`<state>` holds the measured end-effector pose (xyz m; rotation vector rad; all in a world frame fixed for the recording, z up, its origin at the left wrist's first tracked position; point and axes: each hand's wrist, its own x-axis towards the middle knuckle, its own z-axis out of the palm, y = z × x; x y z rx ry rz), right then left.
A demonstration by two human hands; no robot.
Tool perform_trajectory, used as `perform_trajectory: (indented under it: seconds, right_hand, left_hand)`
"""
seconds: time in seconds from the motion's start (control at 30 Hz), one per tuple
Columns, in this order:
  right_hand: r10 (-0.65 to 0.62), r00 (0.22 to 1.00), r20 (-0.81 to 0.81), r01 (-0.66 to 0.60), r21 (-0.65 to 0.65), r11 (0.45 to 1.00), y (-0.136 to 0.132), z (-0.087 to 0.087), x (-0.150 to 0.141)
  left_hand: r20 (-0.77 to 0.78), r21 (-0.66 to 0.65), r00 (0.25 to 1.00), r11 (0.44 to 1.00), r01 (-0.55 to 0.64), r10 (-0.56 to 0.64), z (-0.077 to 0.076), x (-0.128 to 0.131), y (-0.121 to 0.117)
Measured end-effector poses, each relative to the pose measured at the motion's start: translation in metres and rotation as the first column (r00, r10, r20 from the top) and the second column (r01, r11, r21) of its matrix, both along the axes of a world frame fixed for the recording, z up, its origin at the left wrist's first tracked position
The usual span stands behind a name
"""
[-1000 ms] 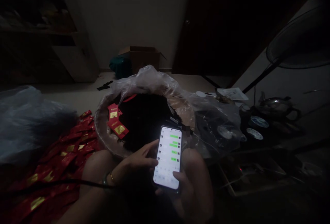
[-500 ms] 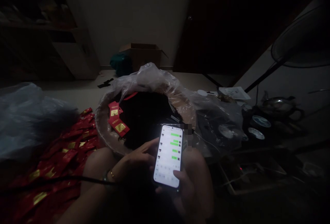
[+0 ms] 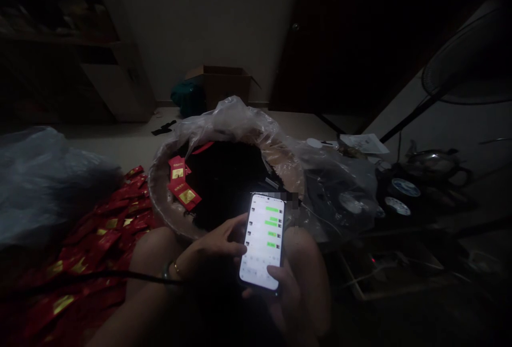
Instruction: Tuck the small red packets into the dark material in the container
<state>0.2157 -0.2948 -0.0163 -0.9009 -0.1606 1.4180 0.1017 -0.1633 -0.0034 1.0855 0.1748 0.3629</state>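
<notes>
A lit smartphone (image 3: pixel 262 243) is held upright above my lap, its screen showing a chat with green message bubbles and a keyboard. My left hand (image 3: pixel 224 240) grips its left side, thumb at the screen's edge. Round the lower right corner is my right hand (image 3: pixel 285 285), its thumb on the keyboard area. Behind the phone stands a round basket (image 3: pixel 158 198) lined with clear plastic and filled with dark loose material. Two red packets (image 3: pixel 186 196) with gold labels lie at its left inner side.
A heap of red packets (image 3: pixel 104 245) covers the left, beside a big clear plastic bag (image 3: pixel 44 182). Rightward are a teapot (image 3: pixel 434 163), small patterned dishes (image 3: pixel 406 187) and a fan (image 3: pixel 468 64). An open cardboard box (image 3: pixel 226 88) stands by the wall. A dark cable (image 3: pixel 100 275) crosses the lower left.
My left thumb has moved right onto the phone's left edge. My right thumb has shifted very slightly over the keyboard; the phone stays in both hands.
</notes>
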Motion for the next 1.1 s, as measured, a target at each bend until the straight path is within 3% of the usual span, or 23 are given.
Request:
perform_trajectory:
  seconds: [0.2, 0.37, 0.57, 0.73, 0.87, 1.03, 1.1]
  right_hand:
    - [-0.018, 1.0, 0.013, 0.019, -0.014, 1.0, 0.0, 0.0, 0.0]
    - [-0.009, 1.0, -0.003, 0.009, 0.051, 0.999, 0.0, -0.001, -0.001]
    - [0.002, 1.0, 0.009, -0.002, -0.011, 1.0, 0.001, 0.003, -0.001]
    - [-0.039, 0.998, 0.057, 0.041, -0.023, 0.999, 0.002, 0.006, 0.001]
    - [-0.001, 0.993, 0.115, 0.006, -0.041, 0.999, -0.001, 0.007, 0.003]
    - [0.064, 0.977, 0.204, -0.073, 0.038, 0.997, -0.004, 0.004, 0.006]
    - [0.007, 0.951, 0.31, -0.029, 0.065, 0.997, -0.007, -0.002, 0.008]
  left_hand:
    - [0.014, 0.05, 0.999, 0.997, -0.051, 0.05, 0.002, 0.001, -0.002]
    - [-0.017, -0.091, 1.0, 0.996, -0.016, 0.014, 0.004, 0.0, -0.003]
    - [-0.023, -0.16, 0.998, 0.985, -0.061, 0.058, 0.009, -0.003, -0.011]
    - [-0.01, -0.129, 0.998, 0.989, -0.069, 0.068, 0.012, -0.002, -0.011]
    - [-0.016, -0.056, 0.999, 0.997, -0.052, 0.051, 0.008, 0.0, -0.003]
    - [0.002, -0.024, 0.998, 0.998, -0.066, 0.066, 0.006, 0.0, -0.001]
    - [0.001, -0.024, 0.995, 0.995, -0.099, 0.1, 0.006, -0.001, -0.001]
